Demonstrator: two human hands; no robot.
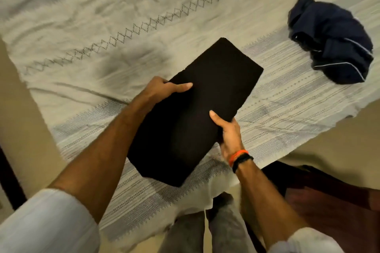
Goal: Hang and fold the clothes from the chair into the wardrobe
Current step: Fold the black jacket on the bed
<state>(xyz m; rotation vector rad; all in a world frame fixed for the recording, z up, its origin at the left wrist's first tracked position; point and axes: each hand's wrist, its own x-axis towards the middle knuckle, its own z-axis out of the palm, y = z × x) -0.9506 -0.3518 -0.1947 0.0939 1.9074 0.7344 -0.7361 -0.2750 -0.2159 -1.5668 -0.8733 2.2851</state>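
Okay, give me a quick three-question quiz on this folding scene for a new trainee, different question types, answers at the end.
1. True or false: the folded black garment is held by one hand only.
2. Multiple choice: the crumpled navy garment lies (a) on the bedspread, apart from the black one, (b) under the black one, (c) in the left hand.
3. Short answer: which wrist wears the orange and black bands?

Key
1. False: both the left hand and the right hand have a grip on it, thumbs on top.
2. a
3. The right wrist.
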